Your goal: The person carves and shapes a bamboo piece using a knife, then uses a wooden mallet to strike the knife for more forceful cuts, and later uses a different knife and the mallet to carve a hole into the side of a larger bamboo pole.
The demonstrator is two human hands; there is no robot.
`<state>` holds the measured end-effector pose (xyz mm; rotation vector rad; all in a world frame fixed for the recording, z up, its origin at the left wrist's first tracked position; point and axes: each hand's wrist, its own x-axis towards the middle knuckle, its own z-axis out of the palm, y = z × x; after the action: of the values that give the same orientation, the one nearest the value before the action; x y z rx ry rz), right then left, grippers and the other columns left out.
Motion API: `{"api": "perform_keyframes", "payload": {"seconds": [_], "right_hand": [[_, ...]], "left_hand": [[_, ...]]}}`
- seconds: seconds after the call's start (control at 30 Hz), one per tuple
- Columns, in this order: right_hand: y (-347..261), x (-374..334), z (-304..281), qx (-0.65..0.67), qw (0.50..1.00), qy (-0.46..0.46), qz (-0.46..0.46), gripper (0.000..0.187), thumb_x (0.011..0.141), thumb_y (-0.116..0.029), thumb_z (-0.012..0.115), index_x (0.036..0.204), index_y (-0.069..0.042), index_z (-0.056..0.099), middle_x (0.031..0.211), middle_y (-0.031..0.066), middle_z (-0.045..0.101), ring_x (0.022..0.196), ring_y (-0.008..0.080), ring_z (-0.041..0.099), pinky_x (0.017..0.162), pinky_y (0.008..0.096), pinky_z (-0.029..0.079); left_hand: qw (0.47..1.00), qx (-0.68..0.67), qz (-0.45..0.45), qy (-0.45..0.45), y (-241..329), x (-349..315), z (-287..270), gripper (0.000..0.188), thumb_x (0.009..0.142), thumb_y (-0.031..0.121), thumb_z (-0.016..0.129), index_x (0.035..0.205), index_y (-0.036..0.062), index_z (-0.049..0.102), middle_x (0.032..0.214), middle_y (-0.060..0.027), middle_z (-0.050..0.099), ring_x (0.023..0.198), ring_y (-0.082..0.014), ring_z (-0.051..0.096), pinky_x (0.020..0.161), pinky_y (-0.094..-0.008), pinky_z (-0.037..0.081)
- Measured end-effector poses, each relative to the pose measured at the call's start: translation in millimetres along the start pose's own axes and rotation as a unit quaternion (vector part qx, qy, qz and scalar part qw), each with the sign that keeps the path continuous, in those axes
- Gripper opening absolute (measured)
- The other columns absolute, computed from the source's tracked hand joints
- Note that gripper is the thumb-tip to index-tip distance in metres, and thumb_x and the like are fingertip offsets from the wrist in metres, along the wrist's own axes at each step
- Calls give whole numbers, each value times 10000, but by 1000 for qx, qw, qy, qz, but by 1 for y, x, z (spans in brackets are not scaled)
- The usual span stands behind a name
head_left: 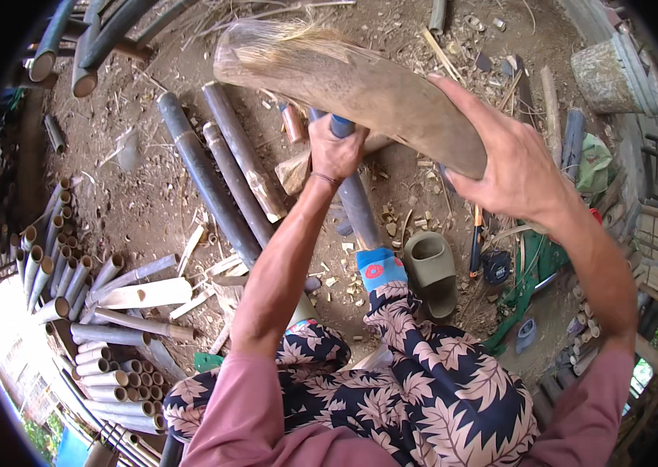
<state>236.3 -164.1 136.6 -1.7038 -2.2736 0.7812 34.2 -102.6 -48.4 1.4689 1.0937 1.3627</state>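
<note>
My right hand point(512, 152) is closed around the near end of a thick, curved piece of wood point(360, 86), raised at the top centre. Its far end is frayed into fibres. Below it my left hand point(337, 152) is a closed fist around a handle with a blue end point(342, 125); the rest of that tool is hidden. Under my left hand a dark bamboo tube point(358, 206) slants toward my feet. A rough wood block point(294, 171) lies beside it on the ground.
Long bamboo poles point(208, 175) lie left of my left arm. Several cut bamboo tubes point(111, 381) are stacked at lower left. An olive sandal point(430, 272), an orange-and-black knife point(475, 241) and a black tape measure point(496, 267) lie to the right. A dirty bucket point(609, 74) is at upper right.
</note>
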Motion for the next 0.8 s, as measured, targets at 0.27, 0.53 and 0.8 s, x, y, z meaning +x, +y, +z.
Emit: {"api": "perform_keyframes", "payload": {"seconds": [0.27, 0.53, 0.8], "right_hand": [[-5, -2, 13, 10, 998, -45, 41, 893, 737, -148, 741, 1485, 4, 279, 1381, 244, 508, 1244, 331, 547, 1046, 407, 436], [25, -38, 16, 207, 953, 209, -75, 889, 739, -148, 750, 1458, 67, 273, 1332, 237, 514, 1243, 299, 526, 1064, 372, 391], [33, -45, 1, 187, 959, 211, 24, 779, 766, -172, 678, 1420, 49, 316, 1241, 174, 521, 1061, 225, 580, 901, 345, 489]], "left_hand": [[999, 4, 44, 12, -8, 0, 6, 230, 853, 200, 677, 795, -21, 657, 646, -51, 606, 618, -130, 572, 602, -318, 488], [992, 10, 122, -12, -7, -35, -1, 111, 819, 86, 643, 721, 42, 614, 642, -45, 616, 627, -159, 650, 546, -323, 524], [964, -233, -51, 122, 8, 9, -17, 332, 841, 190, 716, 624, 94, 484, 548, 12, 499, 443, -83, 432, 431, -259, 365]]}}
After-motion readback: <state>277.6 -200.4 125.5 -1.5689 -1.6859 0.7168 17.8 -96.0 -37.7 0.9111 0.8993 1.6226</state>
